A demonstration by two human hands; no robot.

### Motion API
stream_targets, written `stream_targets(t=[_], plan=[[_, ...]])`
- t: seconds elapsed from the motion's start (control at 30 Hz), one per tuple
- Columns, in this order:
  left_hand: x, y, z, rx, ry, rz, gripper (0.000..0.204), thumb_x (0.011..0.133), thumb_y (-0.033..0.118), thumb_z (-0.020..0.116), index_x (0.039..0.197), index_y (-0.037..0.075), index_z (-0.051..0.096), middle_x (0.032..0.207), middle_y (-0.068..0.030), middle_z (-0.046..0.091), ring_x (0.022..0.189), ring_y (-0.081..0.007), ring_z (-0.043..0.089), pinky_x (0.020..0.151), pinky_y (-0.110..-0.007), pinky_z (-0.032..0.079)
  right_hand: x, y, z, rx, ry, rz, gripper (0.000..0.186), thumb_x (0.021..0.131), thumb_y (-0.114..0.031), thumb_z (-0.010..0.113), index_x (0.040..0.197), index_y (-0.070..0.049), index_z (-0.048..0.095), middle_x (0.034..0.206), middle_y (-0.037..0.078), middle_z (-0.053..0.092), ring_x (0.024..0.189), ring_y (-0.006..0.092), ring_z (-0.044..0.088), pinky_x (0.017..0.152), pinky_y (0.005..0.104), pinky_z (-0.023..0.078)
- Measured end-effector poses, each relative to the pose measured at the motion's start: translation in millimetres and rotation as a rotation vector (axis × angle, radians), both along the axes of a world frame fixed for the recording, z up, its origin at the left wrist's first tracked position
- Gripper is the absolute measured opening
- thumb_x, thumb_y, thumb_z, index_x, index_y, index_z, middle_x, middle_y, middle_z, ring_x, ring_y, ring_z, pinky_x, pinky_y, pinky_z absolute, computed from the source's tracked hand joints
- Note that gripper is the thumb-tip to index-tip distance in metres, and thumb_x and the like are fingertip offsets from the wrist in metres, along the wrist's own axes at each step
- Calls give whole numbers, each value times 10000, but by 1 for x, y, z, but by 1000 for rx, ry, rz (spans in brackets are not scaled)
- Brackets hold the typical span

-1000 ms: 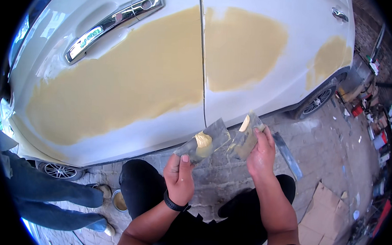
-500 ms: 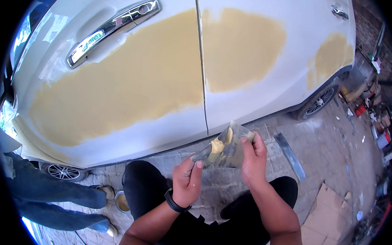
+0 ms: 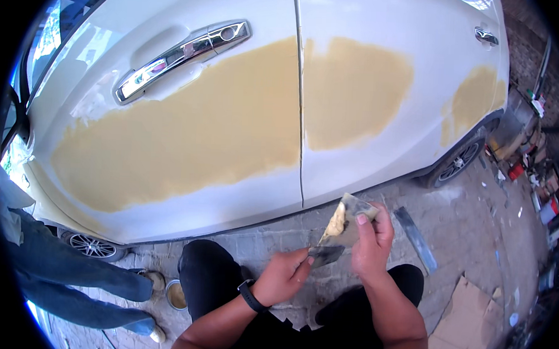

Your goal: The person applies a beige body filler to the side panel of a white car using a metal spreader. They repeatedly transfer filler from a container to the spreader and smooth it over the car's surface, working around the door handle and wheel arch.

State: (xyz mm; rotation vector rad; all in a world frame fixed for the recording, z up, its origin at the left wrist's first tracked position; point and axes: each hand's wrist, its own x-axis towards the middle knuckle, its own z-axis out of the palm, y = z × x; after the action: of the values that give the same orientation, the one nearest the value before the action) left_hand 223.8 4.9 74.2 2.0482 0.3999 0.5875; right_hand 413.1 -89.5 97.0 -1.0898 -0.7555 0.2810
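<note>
Right hand (image 3: 371, 248) pinches a thin, light spreader (image 3: 347, 220) loaded with sticky yellow filler; left hand (image 3: 282, 276) grips a darker blade (image 3: 326, 255) – probably springy steel – best held by clean edges

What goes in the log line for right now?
left hand: holds small scraper | right hand: holds putty-loaded spreader | blades: touching | car door: tan filler patches
</note>
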Motion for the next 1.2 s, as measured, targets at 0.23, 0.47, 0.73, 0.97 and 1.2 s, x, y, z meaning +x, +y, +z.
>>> stream_targets(t=[0.23,0.47,0.73,0.97,1.2], plan=[[0,12,17,-309,-133,192,277,1158,212,527,1045,-15,638,816,-78,583,779,-147,496,745,-324,463,5,-8,-1,19,-312,103,154,1033,-55,663,1163,21,629,1087,116,661,935,180,606,829,315,490],[-15,25,17,-357,-279,360,283,1173,188,512,1228,-26,689,1017,2,698,911,-64,576,821,-242,480,21,-12,18,-297,-791,316,114,988,-54,704,1061,30,677,927,145,668,760,277,607,721,351,505],[-6,27,9,-750,-629,324,275,1166,174,521,1283,-20,677,1220,-75,735,1082,-179,711,939,-412,602,61,3,-8,-250,-201,-140,185,1070,-53,616,1222,51,644,1068,40,659,1029,119,596,912,275,469],[-1,29,-12,-803,-569,304,288,1166,178,524,1304,-23,677,1243,-82,738,1101,-180,712,959,-384,591,82,82,144,46,-1322,-597,444,860,117,670,1241,-74,794,1098,93,712,980,281,658,875,378,527],[1,27,0,-792,-600,249,312,1170,186,514,1333,-34,664,1258,-88,733,1120,-188,710,978,-383,589,113,145,223,157,-1552,-668,406,848,73,686,1195,-105,800,1083,57,727,988,289,690,842,415,539]])
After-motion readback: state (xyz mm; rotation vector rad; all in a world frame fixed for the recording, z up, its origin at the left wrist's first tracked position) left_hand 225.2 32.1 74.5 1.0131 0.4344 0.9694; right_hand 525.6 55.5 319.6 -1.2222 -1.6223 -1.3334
